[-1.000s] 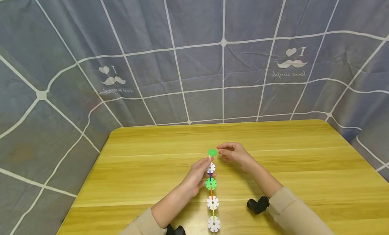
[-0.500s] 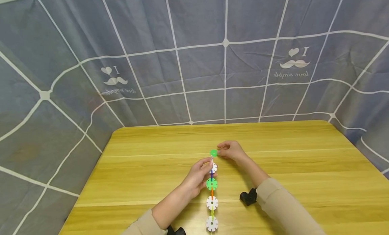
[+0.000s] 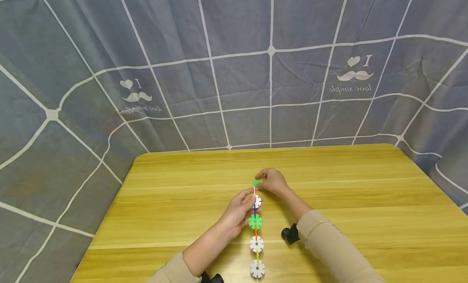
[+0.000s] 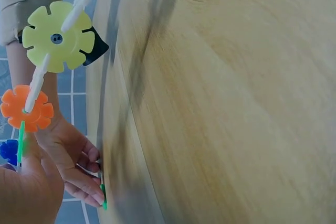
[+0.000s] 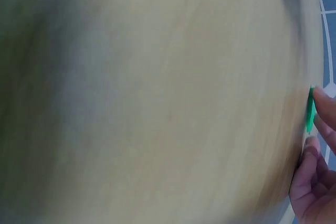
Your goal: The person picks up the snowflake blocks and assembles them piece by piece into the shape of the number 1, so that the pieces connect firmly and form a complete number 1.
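A chain of interlocking notched plastic discs runs toward me in the head view. White discs (image 3: 257,244) and a green disc (image 3: 252,224) show their faces; blue, orange and yellow ones stand edge-on between them. My left hand (image 3: 234,218) grips the chain near its far end, by a white disc and another edge-on white one. My right hand (image 3: 273,182) pinches a separate-coloured end piece, a green disc (image 3: 256,182), tilted at the far tip of the chain. Whether that disc is slotted in cannot be told. The left wrist view shows the yellow disc (image 4: 39,32) and orange disc (image 4: 16,109) face-on.
Both hands work over a wooden table (image 3: 175,177). Grey curtain (image 3: 241,79) with white lines hangs behind it and at the sides. Black devices (image 3: 290,234) sit at both wrists.
My right hand has moved left to the chain's far tip. The green disc there has turned from face-on to tilted. My left hand stays almost in place.
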The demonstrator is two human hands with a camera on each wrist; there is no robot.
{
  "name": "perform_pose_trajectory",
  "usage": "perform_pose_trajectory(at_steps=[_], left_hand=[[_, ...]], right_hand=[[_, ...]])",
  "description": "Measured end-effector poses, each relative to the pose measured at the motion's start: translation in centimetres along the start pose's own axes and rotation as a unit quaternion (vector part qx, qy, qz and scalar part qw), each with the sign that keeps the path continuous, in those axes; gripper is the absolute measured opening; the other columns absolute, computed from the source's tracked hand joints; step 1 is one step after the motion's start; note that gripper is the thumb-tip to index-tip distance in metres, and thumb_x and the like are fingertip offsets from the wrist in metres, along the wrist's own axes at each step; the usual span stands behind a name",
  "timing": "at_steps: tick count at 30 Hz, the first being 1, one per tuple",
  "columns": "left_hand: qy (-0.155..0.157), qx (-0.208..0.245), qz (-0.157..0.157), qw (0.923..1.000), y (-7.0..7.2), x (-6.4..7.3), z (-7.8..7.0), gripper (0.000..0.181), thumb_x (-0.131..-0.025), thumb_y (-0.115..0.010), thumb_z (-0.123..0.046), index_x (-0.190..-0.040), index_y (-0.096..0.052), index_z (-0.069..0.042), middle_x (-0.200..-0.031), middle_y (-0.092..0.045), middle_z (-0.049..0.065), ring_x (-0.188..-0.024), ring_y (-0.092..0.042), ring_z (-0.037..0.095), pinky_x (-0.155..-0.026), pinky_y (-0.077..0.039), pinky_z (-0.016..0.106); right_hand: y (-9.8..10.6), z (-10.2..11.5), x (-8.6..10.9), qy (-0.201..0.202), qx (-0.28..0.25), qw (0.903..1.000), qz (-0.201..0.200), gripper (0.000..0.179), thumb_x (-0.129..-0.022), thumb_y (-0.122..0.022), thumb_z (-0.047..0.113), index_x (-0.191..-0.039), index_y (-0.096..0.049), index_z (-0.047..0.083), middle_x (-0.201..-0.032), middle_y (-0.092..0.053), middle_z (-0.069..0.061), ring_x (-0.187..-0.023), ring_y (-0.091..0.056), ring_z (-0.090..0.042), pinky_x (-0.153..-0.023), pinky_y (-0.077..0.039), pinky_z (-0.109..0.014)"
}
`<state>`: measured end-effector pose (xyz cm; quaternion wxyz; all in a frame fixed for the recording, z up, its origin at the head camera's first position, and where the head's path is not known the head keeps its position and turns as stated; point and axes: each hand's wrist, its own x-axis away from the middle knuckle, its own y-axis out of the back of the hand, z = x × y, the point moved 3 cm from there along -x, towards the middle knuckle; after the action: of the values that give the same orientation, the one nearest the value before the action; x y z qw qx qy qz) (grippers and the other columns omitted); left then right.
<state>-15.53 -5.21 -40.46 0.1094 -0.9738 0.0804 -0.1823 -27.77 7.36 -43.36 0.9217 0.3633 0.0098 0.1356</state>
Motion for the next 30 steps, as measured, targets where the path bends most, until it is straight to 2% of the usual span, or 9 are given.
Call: perform_pose_trajectory(at_steps=[3,8,13,20,25,30], left_hand=[[-0.002,0.000,-0.005,1.0000,0.0,0.0,0.0,0.045,-0.099,-0.046,-0.021,-0.141,-0.037,-0.007,-0.115,-0.063,0.007,-0.073,-0.061,0.002,-0.043,-0.034,0.008],[-0.004,0.001,-0.013,0.9999,0.1,0.1,0.0,0.044,-0.099,-0.045,-0.019,-0.141,-0.037,-0.006,-0.113,-0.064,0.007,-0.074,-0.062,0.002,-0.047,-0.040,0.009],[-0.006,0.003,-0.018,0.9998,0.1,0.1,0.0,0.043,-0.099,-0.045,-0.018,-0.140,-0.038,-0.004,-0.109,-0.065,0.003,-0.075,-0.062,0.002,-0.053,-0.045,0.012],[-0.008,0.003,-0.022,0.9997,0.3,0.0,0.2,0.042,-0.100,-0.045,-0.017,-0.139,-0.040,-0.005,-0.109,-0.065,0.004,-0.074,-0.061,0.002,-0.046,-0.037,0.010],[-0.007,0.002,-0.022,0.9997,0.3,0.0,0.4,0.041,-0.100,-0.045,-0.017,-0.139,-0.041,-0.005,-0.117,-0.063,0.008,-0.074,-0.061,0.002,-0.045,-0.036,0.010],[-0.007,0.011,-0.029,0.9995,0.4,0.0,0.4,0.042,-0.099,-0.046,-0.018,-0.139,-0.040,-0.005,-0.105,-0.066,0.002,-0.072,-0.061,0.002,-0.044,-0.037,0.010]], right_hand=[[-0.1,0.1,0.0,-0.004,0.015,0.9999,0.003,0.026,-0.069,-0.081,0.009,-0.091,-0.069,0.004,-0.071,-0.053,-0.003,-0.066,-0.046,-0.016,-0.055,-0.037,-0.025],[-0.1,0.1,0.2,-0.009,0.016,0.9998,0.011,0.020,-0.070,-0.081,0.009,-0.083,-0.066,0.005,-0.066,-0.049,-0.003,-0.062,-0.042,-0.015,-0.053,-0.035,-0.024],[-0.1,0.2,0.4,-0.001,0.031,0.9995,0.009,0.023,-0.070,-0.081,0.009,-0.086,-0.065,0.004,-0.068,-0.049,-0.003,-0.062,-0.043,-0.015,-0.053,-0.035,-0.024],[-0.1,0.3,0.6,0.012,0.062,0.9975,0.031,0.027,-0.070,-0.083,0.017,-0.084,-0.063,0.004,-0.068,-0.049,-0.004,-0.062,-0.044,-0.016,-0.053,-0.036,-0.025],[-0.2,0.5,1.0,0.026,0.074,0.9956,0.052,0.027,-0.071,-0.082,0.015,-0.081,-0.060,0.004,-0.067,-0.048,-0.003,-0.061,-0.043,-0.016,-0.053,-0.036,-0.024],[-0.3,0.6,1.5,0.044,0.078,0.9949,0.047,0.027,-0.068,-0.083,0.010,-0.079,-0.059,0.005,-0.066,-0.049,-0.002,-0.061,-0.044,-0.015,-0.053,-0.036,-0.024]])
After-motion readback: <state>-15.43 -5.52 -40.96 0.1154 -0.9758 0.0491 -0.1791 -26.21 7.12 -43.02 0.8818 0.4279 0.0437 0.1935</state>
